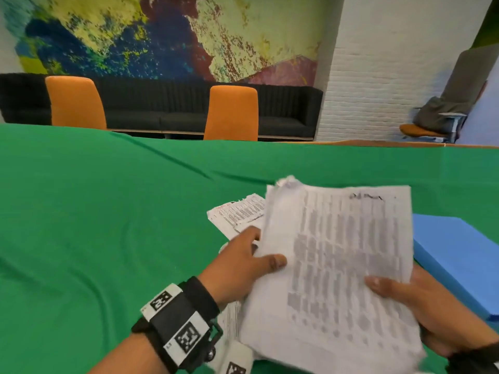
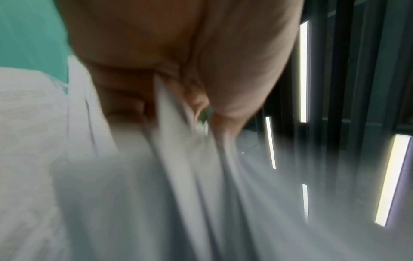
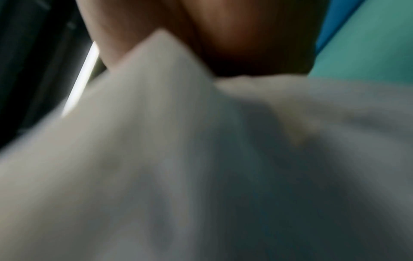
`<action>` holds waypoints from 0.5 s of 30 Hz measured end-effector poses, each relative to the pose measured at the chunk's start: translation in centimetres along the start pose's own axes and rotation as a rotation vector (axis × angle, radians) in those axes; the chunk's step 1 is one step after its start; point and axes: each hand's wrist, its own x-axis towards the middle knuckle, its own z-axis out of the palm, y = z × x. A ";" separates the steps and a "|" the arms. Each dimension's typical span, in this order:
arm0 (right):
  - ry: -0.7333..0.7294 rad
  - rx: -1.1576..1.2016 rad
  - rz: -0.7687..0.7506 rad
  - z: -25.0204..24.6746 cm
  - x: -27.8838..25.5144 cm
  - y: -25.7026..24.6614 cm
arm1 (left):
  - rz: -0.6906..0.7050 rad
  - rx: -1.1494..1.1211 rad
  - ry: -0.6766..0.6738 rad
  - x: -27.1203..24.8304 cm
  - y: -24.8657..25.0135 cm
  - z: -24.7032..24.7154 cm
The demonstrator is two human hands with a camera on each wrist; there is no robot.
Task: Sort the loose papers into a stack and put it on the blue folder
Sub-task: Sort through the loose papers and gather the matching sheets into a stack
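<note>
A stack of white printed papers (image 1: 337,265) is lifted off the green table, tilted toward me. My left hand (image 1: 251,263) grips its left edge, thumb on top and fingers underneath. My right hand (image 1: 399,292) holds the right edge the same way, thumb on the top sheet. The blue folder (image 1: 459,252) lies flat on the table at the right, partly behind the stack. One printed sheet with red marks (image 1: 240,211) lies on the cloth behind my left hand. Both wrist views are blurred: white paper (image 2: 156,176) under my left hand (image 2: 178,61), paper (image 3: 201,159) under my right.
The green cloth-covered table (image 1: 108,225) stretches wide to the left and far side. Two orange chairs (image 1: 232,112) stand beyond its far edge before a black sofa (image 1: 172,106). A white brick pillar (image 1: 378,76) rises at the back right.
</note>
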 end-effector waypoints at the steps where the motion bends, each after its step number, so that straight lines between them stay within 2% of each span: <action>1: 0.023 0.020 0.043 -1.2 -0.5 0.7 | -0.034 0.037 -0.058 0.1 -0.6 0.4; 4: 0.143 -0.005 0.182 -4.8 -1.5 2.6 | -0.136 0.155 -0.226 0.1 -1.7 0.3; 6: 0.210 -0.037 0.243 -5.7 -2.1 2.7 | -0.185 0.290 -0.254 0.6 -2.0 -0.9; 9: 0.271 -0.081 0.258 -6.8 -1.7 3.8 | -0.242 0.473 -0.160 3.2 -2.5 -3.3; 13: 0.340 0.013 0.295 -6.7 -0.8 4.5 | -0.302 0.492 0.029 8.8 -3.6 -4.4; 15: 0.255 0.000 0.273 -6.3 -0.7 4.3 | -0.334 0.513 0.096 11.7 -4.0 -3.8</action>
